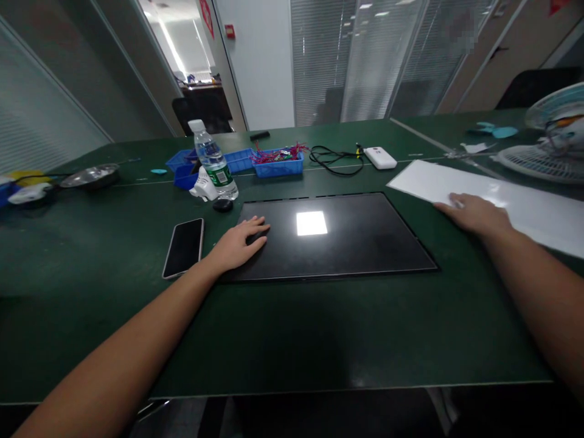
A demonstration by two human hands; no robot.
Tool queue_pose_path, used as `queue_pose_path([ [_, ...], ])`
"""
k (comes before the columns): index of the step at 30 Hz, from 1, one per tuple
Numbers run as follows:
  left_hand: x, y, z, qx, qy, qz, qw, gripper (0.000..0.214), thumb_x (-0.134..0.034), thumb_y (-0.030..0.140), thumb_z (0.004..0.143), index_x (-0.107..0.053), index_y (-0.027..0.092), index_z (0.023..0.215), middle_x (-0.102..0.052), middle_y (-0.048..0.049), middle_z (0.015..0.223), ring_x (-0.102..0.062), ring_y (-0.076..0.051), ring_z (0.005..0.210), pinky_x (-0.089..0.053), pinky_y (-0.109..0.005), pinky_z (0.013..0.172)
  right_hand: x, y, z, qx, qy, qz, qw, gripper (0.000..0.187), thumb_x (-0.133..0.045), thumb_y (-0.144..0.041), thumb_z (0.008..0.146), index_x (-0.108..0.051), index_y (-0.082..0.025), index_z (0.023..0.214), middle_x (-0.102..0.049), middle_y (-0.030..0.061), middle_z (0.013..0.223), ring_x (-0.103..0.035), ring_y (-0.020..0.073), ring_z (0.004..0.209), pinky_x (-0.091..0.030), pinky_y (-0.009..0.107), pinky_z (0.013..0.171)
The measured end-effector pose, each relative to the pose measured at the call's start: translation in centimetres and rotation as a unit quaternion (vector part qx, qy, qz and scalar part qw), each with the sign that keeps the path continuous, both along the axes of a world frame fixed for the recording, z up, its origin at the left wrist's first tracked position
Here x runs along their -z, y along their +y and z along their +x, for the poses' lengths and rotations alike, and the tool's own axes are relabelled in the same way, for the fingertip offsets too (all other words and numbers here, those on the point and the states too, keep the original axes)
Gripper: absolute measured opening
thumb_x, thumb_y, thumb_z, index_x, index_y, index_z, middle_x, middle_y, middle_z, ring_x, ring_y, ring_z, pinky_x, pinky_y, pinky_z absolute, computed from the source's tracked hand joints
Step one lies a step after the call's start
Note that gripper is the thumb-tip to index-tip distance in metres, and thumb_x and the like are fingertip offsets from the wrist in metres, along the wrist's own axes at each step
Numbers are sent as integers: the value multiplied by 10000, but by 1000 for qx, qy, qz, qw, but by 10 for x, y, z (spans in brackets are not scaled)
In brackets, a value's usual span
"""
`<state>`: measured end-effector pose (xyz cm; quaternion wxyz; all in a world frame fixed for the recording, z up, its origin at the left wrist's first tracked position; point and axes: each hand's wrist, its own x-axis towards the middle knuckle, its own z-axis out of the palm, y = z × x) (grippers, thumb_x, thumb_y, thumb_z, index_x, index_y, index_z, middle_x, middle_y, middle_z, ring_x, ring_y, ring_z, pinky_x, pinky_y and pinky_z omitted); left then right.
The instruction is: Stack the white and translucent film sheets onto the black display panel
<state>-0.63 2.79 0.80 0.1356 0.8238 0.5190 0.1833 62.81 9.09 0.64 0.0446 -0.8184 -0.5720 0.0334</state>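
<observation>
A large black flat panel (pixel 356 243) lies on the green table (pixel 292 340) in front of me, with a ceiling light mirrored on it. My left hand (pixel 237 244) rests flat on the panel's left edge, fingers stretched out. My right hand (pixel 474 213) lies palm down on a long white sheet (pixel 524 207) to the right of the panel, fingers extended. Neither hand holds anything.
A black phone (pixel 184 247) lies left of the panel. Behind it stand a water bottle (pixel 213 161), blue trays (pixel 278 163) with coloured parts, a black cable (pixel 335 159) and a white charger (pixel 380 157). A fan (pixel 552 140) sits at right, a metal bowl (pixel 91 176) at left.
</observation>
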Motion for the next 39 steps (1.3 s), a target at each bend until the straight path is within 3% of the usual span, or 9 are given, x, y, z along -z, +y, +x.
queue_pose_path([
  [5,2,-1,0,-16,2,16,1000,591,-561,541,1033,-734,218,1496,-580,-131,1691,-482,-338,1630,-333,-609,1371,-10,-15,-16,31,-28,33,999,951,-340,-862,1053,-618,-165,1637,-536,286,1654,-510,459,1435,-389,562,1066],
  [9,4,0,-2,-69,15,38,997,567,-579,519,1019,-764,205,1453,-570,-154,1697,-486,-376,1624,-363,-629,1353,-9,-18,-20,13,-51,54,997,1016,-330,-890,1040,-558,-124,1668,-440,318,1711,-442,461,1490,-367,581,1094],
  [14,4,0,-3,-80,22,22,996,598,-566,535,1021,-749,195,1476,-586,-169,1682,-508,-383,1607,-374,-623,1348,-11,-15,-16,3,-12,-29,999,1116,-197,-942,1019,-536,-88,1653,-514,354,1621,-499,444,1436,-396,571,1032],
  [20,5,1,-2,-74,39,27,996,628,-534,539,1028,-728,172,1500,-573,-176,1690,-495,-375,1618,-367,-622,1349,-9,-15,-23,17,-22,-10,1000,993,-253,-875,1059,-544,-135,1655,-524,316,1648,-539,475,1398,-412,582,1001],
  [23,5,2,-2,-74,49,26,996,631,-522,531,1034,-719,167,1509,-561,-167,1701,-486,-364,1626,-360,-606,1355,-6,-12,-30,56,-47,9,997,840,-340,-778,1100,-573,-173,1634,-596,267,1608,-596,445,1353,-429,546,997],
  [29,5,1,-2,-74,55,25,995,630,-510,528,1043,-715,160,1511,-564,-161,1703,-481,-345,1631,-344,-572,1370,-12,-18,-40,58,-112,68,990,678,-310,-617,1167,-677,-132,1468,-755,289,1298,-704,391,1115,-357,465,827],
  [34,6,0,0,-82,53,23,995,617,-516,502,1041,-713,154,1511,-553,-172,1711,-471,-350,1637,-339,-566,1373,-30,-37,-71,-33,-180,194,964,611,-327,-547,1188,-672,-129,1469,-786,273,1183,-718,358,978,-313,444,787],
  [39,8,1,1,-90,54,22,994,688,-510,493,1035,-623,93,1585,-546,-191,1714,-447,-339,1652,-307,-522,1392,-33,-54,-136,-227,-162,269,922,602,-440,-502,1160,-632,-82,1547,-774,262,1335,-737,378,1131,-452,460,968],
])
